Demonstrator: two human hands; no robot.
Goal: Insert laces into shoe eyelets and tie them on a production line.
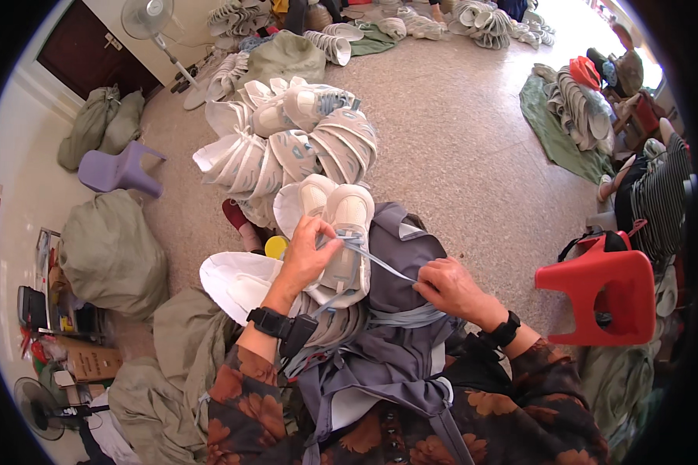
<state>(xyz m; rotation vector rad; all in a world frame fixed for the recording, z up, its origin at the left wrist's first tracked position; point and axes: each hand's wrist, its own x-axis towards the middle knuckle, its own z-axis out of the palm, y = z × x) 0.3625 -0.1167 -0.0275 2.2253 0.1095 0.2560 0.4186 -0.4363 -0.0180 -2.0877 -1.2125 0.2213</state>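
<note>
Tautly, pale-blue lace [385, 266] pinched in left grip [309, 252] and right grip [451, 288], crossing shoe [349, 208] edge, wide floor [442, 116] beyond

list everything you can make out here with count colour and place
shoe: 1, off-white, centre
lace: 1, pale blue, stretched from shoe
shoe pile: many, white-grey, beyond shoe
background shoe stacks: several, whitish, top and right
purple stool: 1, purple, left
red stool: 1, red, right
white fan: 1, white, top left
dark fan: 1, black, lower left
sacks: several, olive, mostly left
door: 1, dark brown, top left
striped garment: 1, black-and-white, right
apron-like cloth: 1, grey, lap
wristbands: 2, black, both wrists
sleeves: 2, dark floral, lower edge
left grip: 1, bare, at shoe
right grip: 1, bare, pinching lace
</note>
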